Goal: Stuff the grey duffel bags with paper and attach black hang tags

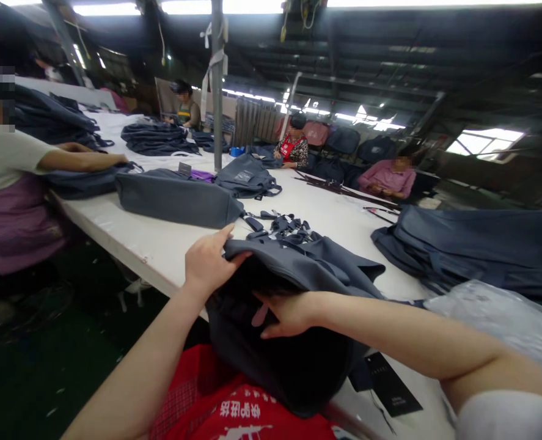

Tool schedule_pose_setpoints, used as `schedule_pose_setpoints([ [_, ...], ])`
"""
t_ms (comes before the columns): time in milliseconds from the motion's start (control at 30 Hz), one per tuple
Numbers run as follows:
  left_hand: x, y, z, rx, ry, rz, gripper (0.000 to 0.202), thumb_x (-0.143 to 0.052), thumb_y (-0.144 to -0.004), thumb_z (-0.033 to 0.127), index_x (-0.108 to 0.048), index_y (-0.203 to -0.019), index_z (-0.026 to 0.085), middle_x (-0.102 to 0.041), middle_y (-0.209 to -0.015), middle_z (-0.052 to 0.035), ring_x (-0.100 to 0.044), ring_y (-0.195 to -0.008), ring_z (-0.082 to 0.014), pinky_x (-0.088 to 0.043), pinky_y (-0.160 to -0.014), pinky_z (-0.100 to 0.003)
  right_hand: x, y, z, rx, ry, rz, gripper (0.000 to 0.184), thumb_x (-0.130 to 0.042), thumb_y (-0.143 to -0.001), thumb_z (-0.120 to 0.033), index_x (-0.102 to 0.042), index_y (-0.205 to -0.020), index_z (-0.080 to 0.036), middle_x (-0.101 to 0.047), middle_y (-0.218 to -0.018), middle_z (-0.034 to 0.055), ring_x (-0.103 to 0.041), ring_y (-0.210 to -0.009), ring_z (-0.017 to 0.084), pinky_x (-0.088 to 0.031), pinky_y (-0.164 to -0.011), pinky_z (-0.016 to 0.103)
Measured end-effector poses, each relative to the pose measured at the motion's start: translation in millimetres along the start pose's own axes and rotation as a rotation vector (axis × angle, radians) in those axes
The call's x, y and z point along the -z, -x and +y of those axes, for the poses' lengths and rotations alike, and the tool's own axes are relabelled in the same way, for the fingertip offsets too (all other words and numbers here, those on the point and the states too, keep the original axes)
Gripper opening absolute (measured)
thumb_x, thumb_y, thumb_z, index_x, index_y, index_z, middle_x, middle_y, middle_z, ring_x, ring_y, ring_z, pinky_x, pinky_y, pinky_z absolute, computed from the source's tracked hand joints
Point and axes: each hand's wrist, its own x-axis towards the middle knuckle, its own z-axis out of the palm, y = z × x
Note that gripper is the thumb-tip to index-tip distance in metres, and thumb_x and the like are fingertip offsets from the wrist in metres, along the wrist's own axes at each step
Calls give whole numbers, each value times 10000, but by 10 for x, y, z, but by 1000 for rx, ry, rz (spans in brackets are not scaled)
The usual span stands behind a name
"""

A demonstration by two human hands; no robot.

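Grey fabric goods cover a long white table point(161, 244). At far left a co-worker's arm point(76, 160) rests on a dark folded bag, with a flat grey bag point(174, 198) lying just beside it. At near centre the person's left hand point(206, 264) pinches the upper rim of a dark grey bag point(298, 263), thumb over the edge and fingers curled on the cloth. This bag overhangs the near table edge above the person's red apron point(234, 409), which bears white printed characters, not legible. The right hand point(284, 315) lies partly inside the bag's open mouth, fingers spread; whether it grips the lining cannot be told. Loose webbing straps point(284, 225) sit just behind the bag. A black hang tag point(392, 385) lies below right, its writing too small to read. Further right are a clear plastic wrapper point(504, 324) and stacked grey bags point(481, 244).
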Motion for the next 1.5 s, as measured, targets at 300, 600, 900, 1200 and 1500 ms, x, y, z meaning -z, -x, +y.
schedule_pose_setpoints([
  [300, -151, -263, 47, 279, -183, -9, 462, -483, -827, 647, -725, -825, 253, -685, -692, -73, -620, -690, -277, -270, -541, -312, -351, 305, 395, -18, -98, 103, 987, -738, -734, -404, -232, -1518, -84, -269, -1539, 234, -323, -1404, 356, -319, -1142, 455],
  [600, -94, -367, -33, 387, -119, -128, 451, -510, -799, 643, -724, -852, 249, -660, -693, -66, -582, -697, -260, -271, -546, -297, -5, 936, 216, 189, 60, 351, 387, -534, -864, -185, -627, -1238, -148, -618, -1275, 132, -586, -1164, 234, -442, -1032, 361],
  [900, -67, -370, -38, 389, -145, -209, 433, -514, -800, 598, -690, -973, 242, -563, -676, -16, -519, -712, -211, -359, -651, -290, -105, 1795, 733, -39, 136, 600, 999, -809, -624, -288, -319, -1494, -272, -239, -1567, 107, -274, -1420, 329, -300, -1136, 495],
  [1200, -117, -486, 116, 412, -199, -231, 447, -505, -799, 582, -687, -1017, 236, -661, -812, -56, -609, -863, -291, -496, -771, -394, -737, 1392, 1200, -28, 410, 772, 569, -537, -890, -182, -416, -1444, -238, -503, -1362, 150, -479, -1232, 270, -394, -1050, 481],
  [1500, -248, 435, 1409, -656, 108, -256, 248, -461, -886, 381, -681, -962, 296, -708, -785, -33, -664, -692, -215, -518, -650, -321, -657, 1372, 1336, -177, 297, 1283, 447, -597, -867, -448, -579, -1200, -149, -574, -1191, 168, -488, -1166, 288, -392, -1036, 463],
])
